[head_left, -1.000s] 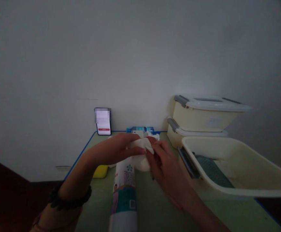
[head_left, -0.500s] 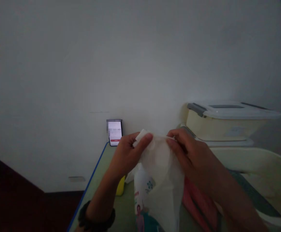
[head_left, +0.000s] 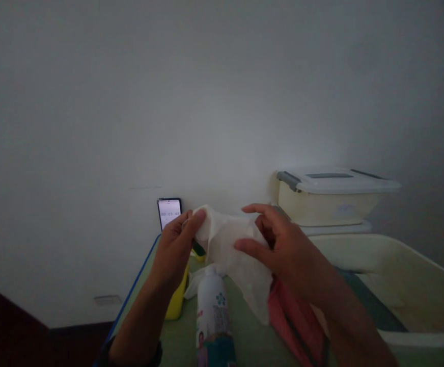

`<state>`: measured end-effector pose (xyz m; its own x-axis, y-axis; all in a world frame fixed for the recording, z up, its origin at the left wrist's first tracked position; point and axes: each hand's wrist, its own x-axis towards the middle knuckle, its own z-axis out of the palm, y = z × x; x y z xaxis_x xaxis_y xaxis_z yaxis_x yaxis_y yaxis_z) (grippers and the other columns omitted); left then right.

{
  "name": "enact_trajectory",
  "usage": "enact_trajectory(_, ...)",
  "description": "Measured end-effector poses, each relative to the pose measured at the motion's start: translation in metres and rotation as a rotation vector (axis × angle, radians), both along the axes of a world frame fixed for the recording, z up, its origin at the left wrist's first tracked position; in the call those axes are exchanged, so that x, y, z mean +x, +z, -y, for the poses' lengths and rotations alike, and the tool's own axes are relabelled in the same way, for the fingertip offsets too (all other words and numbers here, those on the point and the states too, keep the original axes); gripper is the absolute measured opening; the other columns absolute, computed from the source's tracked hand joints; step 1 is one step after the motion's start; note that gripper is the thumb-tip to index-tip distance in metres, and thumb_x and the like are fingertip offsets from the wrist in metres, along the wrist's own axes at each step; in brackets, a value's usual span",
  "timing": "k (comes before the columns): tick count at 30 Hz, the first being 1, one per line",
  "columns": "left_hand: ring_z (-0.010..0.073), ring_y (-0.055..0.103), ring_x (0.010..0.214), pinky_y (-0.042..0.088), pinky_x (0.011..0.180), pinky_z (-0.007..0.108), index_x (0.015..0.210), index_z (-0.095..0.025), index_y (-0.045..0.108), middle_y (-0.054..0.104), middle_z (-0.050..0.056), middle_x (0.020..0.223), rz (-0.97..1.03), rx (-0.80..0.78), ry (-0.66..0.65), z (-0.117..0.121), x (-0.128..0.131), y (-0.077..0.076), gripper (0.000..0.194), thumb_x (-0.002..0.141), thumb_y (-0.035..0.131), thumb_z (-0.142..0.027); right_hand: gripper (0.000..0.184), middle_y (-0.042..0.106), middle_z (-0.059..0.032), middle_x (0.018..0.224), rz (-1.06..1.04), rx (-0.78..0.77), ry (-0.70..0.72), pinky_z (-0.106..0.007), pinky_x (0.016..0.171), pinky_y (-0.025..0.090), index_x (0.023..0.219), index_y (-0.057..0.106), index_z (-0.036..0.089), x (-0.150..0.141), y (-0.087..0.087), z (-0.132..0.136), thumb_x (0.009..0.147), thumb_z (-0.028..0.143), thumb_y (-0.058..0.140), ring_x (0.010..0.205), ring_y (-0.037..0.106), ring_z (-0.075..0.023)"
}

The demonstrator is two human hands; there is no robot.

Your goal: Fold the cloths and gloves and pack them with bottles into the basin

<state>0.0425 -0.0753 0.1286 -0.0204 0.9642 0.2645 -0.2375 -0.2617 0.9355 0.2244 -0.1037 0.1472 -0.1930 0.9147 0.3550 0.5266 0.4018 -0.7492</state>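
Head camera looks down at two hands with a thin white sheet between them, up over a green desk with a blue edge. The left hand has its grip together on the sheet, with the thumb on the top left corner. The right hand has its thumb in front of the sheet, and the tips of that thumb and the pointing finger are apart (I cannot tell if its other, curled fingers pinch the sheet). One bit of the sheet droops down low on the right side.

Just below the sheet is a white bottle with a blue-green part. To its left are a crumpled white piece and a yellow thing, partly hidden by the left arm. A red thing with a dark stripe is under the right arm. Behind the left hand, a phone stands up with its screen lit. On the right is a cream tub, with a lidded box behind it.
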Motion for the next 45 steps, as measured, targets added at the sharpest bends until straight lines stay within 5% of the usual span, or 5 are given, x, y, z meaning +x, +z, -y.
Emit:
enact_trajectory(10, 0.0138, 0.052, 0.063, 0.044, 0.060, 0.027, 0.076, -0.018, 0.050, 0.053, -0.002, 0.067, -0.550, 0.069, 0.032, -0.007, -0.009, -0.009, 0.027, 0.081, 0.054, -0.044, 0.014, 0.061, -0.0043, 0.096, 0.050, 0.205, 0.017, -0.030, 0.078, 0.045, 0.096, 0.060, 0.019, 0.001, 0.005, 0.002, 0.086, 0.020, 0.052, 0.085, 0.058, -0.0152)
enact_trajectory(17, 0.0289, 0.045, 0.122, 0.037, 0.099, 0.046, 0.133, -0.016, 0.031, 0.045, 0.018, 0.133, -1.024, 0.255, -0.090, 0.006, -0.007, -0.016, 0.064, 0.080, 0.060, -0.037, 0.018, 0.064, -0.0036, 0.087, 0.022, 0.133, -0.003, -0.033, 0.074, 0.046, 0.103, 0.056, 0.020, -0.004, -0.003, -0.010, 0.087, 0.019, 0.047, 0.079, 0.061, -0.0166)
enact_trajectory(26, 0.0155, 0.057, 0.063, 0.043, 0.052, 0.024, 0.091, -0.015, 0.063, 0.065, 0.005, 0.075, -0.848, 0.201, -0.132, 0.004, -0.008, -0.003, 0.035, 0.089, 0.044, -0.044, 0.050, 0.056, -0.0018, 0.087, -0.264, 0.020, 0.046, -0.029, 0.067, 0.047, 0.121, 0.039, 0.018, -0.026, -0.029, -0.032, 0.083, 0.047, 0.054, 0.076, 0.057, -0.0158)
enact_trajectory(36, 0.0132, 0.056, 0.063, 0.044, 0.054, 0.021, 0.084, -0.017, 0.062, 0.065, 0.003, 0.075, -0.555, 0.195, 0.097, -0.005, -0.011, -0.004, 0.025, 0.084, 0.055, -0.041, 0.024, 0.063, -0.0033, 0.076, -0.051, -0.151, 0.275, -0.029, 0.062, 0.045, 0.084, 0.058, 0.016, -0.022, -0.026, -0.028, 0.086, 0.039, 0.053, 0.068, 0.057, -0.0152)
enact_trajectory(45, 0.0136, 0.054, 0.054, 0.039, 0.044, 0.019, 0.078, -0.016, 0.067, 0.065, 0.005, 0.067, -0.731, 0.114, -0.008, 0.004, -0.027, 0.006, 0.037, 0.084, 0.050, -0.049, 0.022, 0.056, 0.0041, 0.070, -0.592, -0.009, 0.111, -0.020, 0.055, 0.042, 0.082, 0.051, 0.020, -0.019, 0.000, -0.007, 0.076, 0.034, 0.066, 0.061, 0.051, -0.0094)
